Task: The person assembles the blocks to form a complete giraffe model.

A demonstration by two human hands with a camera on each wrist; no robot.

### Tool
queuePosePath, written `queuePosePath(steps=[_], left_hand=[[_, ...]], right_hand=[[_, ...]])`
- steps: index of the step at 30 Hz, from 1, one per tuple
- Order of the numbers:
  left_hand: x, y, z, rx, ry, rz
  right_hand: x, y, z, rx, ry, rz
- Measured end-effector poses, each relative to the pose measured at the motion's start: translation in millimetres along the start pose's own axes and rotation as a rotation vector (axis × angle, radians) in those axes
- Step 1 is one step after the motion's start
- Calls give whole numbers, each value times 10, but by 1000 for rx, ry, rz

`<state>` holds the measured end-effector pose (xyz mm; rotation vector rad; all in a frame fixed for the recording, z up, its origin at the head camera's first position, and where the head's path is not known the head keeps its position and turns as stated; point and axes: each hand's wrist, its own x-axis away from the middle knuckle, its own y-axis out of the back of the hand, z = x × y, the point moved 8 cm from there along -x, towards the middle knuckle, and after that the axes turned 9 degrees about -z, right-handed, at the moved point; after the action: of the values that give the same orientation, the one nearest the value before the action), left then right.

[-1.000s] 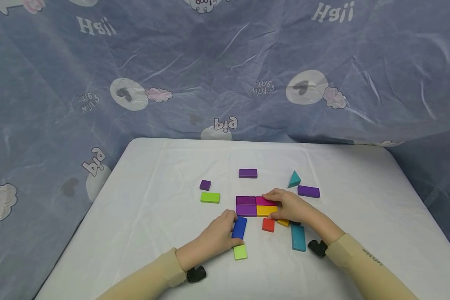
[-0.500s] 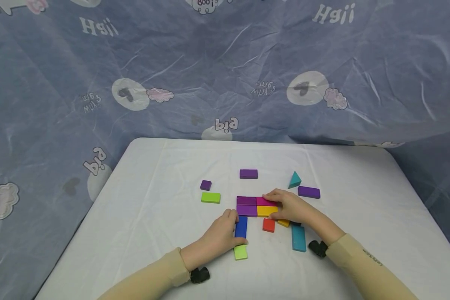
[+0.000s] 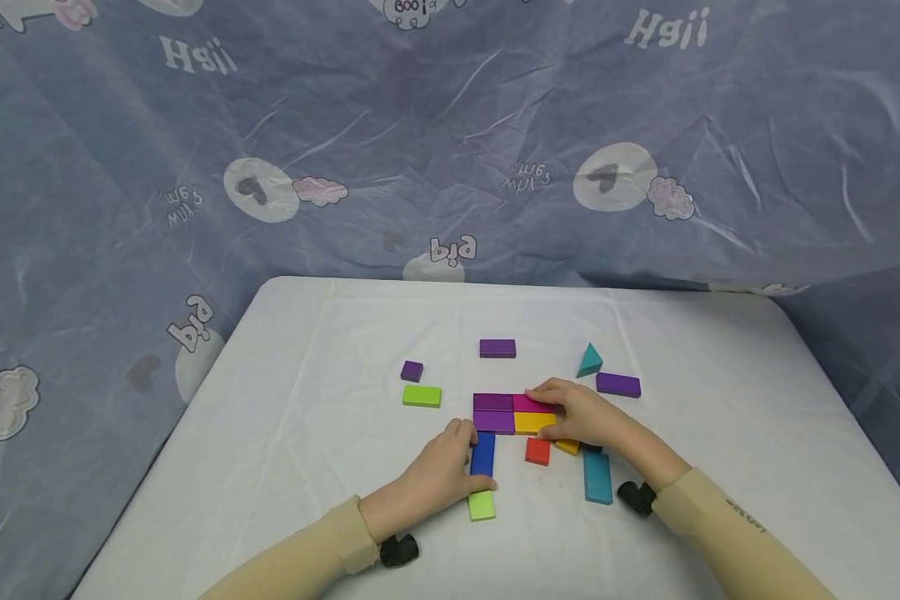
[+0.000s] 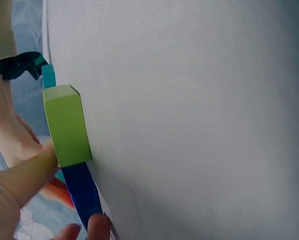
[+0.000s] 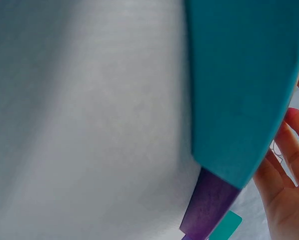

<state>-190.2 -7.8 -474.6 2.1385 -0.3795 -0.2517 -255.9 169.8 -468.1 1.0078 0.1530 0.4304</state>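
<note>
In the head view, my left hand pinches a blue block lengthwise, fingertips at its far end and thumb at its near end. A small lime block lies just below the thumb; in the left wrist view this lime block partly covers the blue one. My right hand holds a magenta block and a yellow block together, fingers at the far edge, thumb at the near edge. Two purple blocks, one behind the other, adjoin them on the left. The blue block stands against their near side.
A red block, a partly hidden orange piece and a teal block lie nearer me. Farther out are a lime block, a small purple block, a purple bar, another purple bar and a teal triangle.
My left hand has shifted the blue block slightly right and turned it straighter, its far end now by the purple block. The right hand stays in place on the magenta and yellow blocks.
</note>
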Motion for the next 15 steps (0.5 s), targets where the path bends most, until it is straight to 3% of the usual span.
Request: queuePosePath(steps=[4, 7, 12, 15], left_hand=[[-9, 39, 34, 38, 33, 7], [-40, 105, 90, 53, 60, -26], [-165, 364, 190, 25, 54, -181], [-278, 573, 259, -74, 19, -301]], right_hand=[[-1, 4, -4, 9, 11, -3], [3, 7, -5, 9, 18, -5], [6, -3, -5, -5, 16, -3], [11, -8, -7, -12, 12, -2]])
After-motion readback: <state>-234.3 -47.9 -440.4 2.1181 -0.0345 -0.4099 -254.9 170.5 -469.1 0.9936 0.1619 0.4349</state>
